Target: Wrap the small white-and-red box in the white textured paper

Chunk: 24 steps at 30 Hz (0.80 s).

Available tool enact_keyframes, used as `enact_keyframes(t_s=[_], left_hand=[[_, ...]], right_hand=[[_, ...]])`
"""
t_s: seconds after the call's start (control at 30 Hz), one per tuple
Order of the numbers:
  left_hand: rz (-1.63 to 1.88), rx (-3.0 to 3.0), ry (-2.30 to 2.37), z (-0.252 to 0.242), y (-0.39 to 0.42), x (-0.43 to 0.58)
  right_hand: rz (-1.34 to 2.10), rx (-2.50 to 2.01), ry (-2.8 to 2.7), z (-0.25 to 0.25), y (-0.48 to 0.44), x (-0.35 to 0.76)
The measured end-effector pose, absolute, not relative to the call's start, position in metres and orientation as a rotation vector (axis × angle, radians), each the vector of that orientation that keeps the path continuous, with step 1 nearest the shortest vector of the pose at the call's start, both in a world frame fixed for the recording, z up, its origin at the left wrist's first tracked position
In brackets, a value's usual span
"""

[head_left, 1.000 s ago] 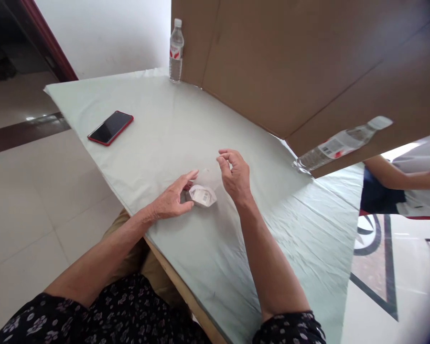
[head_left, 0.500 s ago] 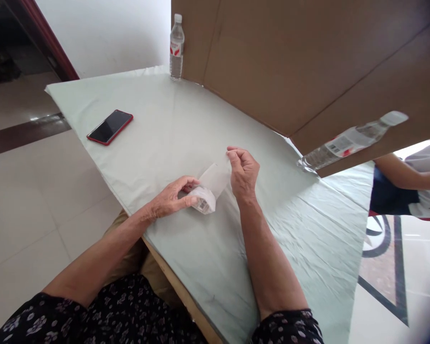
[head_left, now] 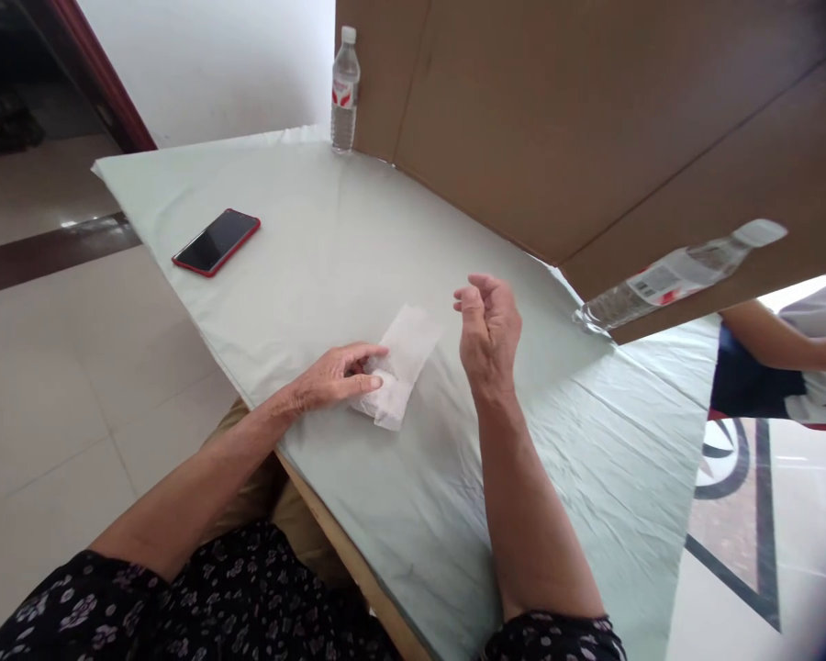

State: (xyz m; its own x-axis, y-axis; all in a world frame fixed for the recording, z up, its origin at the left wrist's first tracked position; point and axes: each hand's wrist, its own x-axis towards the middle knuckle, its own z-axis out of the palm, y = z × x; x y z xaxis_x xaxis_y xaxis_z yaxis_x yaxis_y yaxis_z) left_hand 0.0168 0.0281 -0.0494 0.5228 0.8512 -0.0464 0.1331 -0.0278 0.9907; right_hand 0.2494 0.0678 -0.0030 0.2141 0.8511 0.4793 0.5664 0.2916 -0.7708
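Note:
A strip of thin white tissue paper (head_left: 407, 341) lies on the pale green tablecloth, its near end folded over in a lump. My left hand (head_left: 337, 375) grips that lump, thumb on top and fingers along its far side. Whatever the folded paper covers is hidden. To the right of the paper, my right hand (head_left: 490, 332) is raised off the cloth with its fingers loosely bent and apart, nothing in them.
A phone with a red case (head_left: 216, 242) lies on the tablecloth (head_left: 289, 220) at left. One water bottle (head_left: 344, 92) stands by a tall cardboard panel (head_left: 496, 119); another bottle (head_left: 667, 277) stands at the panel's right part. Beyond it, a person's forearm (head_left: 771, 340) shows.
My right hand has let go of the paper's far end and moved right, its fingers loosening. The paper's far end has dropped flat onto the cloth, and the barcode at the lump no longer shows.

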Motion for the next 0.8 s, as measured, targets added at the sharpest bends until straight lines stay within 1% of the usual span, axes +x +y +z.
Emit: enact_keyframes(t_s=[0.1,0.17,0.27,0.37,0.53,0.63,0.7,0.8], left_hand=[[0.745,1.432,0.881,-0.047,0.026,0.018],[0.764,1.397,0.865,-0.045,0.025,0.019],[0.774,1.379,0.864,-0.045,0.025,0.018],[0.793,1.317,0.86,-0.049,0.027,0.016],[0.833,1.184,0.83,-0.051,0.028,0.017],[0.863,1.153,0.839,-0.049,0.027,0.017],[0.897,1.158,0.856,-0.047,0.026,0.017],[0.907,1.224,0.898,-0.048,0.026,0.018]], right_hand=[[0.339,-1.567,-1.751,0.014,0.051,0.242],[0.29,-1.671,-1.935,0.02,0.04,0.232],[0.129,-1.807,-2.105,0.019,0.027,0.215],[0.062,-1.961,-2.204,0.015,0.022,0.202],[0.128,-1.994,-2.286,0.015,0.022,0.203],[0.181,-1.996,-2.192,0.017,0.021,0.216],[0.277,-1.986,-2.085,0.017,0.019,0.227],[0.518,-1.897,-1.883,0.009,0.017,0.24]])
